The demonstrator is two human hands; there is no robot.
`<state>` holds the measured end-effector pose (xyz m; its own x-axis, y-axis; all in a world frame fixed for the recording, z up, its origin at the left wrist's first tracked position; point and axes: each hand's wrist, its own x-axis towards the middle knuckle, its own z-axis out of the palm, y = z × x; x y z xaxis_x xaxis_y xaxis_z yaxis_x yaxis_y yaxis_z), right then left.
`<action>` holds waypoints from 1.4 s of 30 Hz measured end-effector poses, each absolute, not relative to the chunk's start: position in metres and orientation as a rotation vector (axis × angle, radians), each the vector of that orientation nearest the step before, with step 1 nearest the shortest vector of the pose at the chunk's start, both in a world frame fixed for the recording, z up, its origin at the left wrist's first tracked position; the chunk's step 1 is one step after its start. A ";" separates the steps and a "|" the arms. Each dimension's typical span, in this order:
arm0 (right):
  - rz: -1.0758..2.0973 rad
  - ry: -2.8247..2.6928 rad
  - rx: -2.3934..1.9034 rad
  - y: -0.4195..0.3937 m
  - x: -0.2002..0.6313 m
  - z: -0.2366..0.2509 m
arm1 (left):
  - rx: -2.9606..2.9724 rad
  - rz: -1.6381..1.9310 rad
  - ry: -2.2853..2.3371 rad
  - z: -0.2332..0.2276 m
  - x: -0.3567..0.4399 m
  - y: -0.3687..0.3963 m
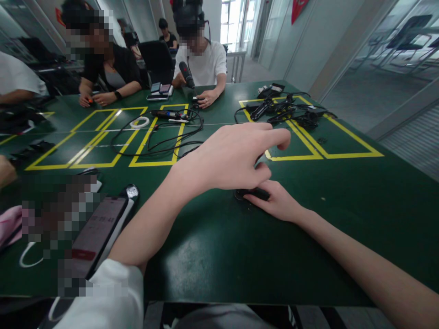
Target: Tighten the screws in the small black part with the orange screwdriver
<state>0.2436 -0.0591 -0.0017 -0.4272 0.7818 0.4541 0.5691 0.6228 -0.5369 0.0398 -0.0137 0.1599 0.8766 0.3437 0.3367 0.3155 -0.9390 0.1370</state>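
My left hand (236,155) hovers above the green table (219,256), fingers spread and reaching to the right, holding nothing. Just below it, my right hand (279,201) rests on the table with its fingers on a small black object (252,194) that lies flat on the surface. How firmly the right hand grips that object is partly hidden by the left hand.
Yellow taped rectangles (154,137) mark the table, with black cables (164,141) across them. A pile of black chargers and cables (284,109) lies at the far right. Phones (99,228) lie at my left. Two people sit across the table, one with a microphone (187,75).
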 end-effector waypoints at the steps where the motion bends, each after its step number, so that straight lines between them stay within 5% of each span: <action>1: 0.392 -2.155 -1.049 -0.059 0.244 -0.002 | 2.973 0.553 0.522 0.160 0.040 -0.014; 42: 0.433 -2.152 -1.080 -0.060 0.244 0.000 | 2.995 0.571 0.561 0.160 0.042 -0.013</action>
<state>0.2438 -0.0601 0.0003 -0.4237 0.8000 0.4248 0.5734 0.5999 -0.5580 0.0420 -0.0129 0.1601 0.8666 0.3574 0.3483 0.3420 -0.9336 0.1070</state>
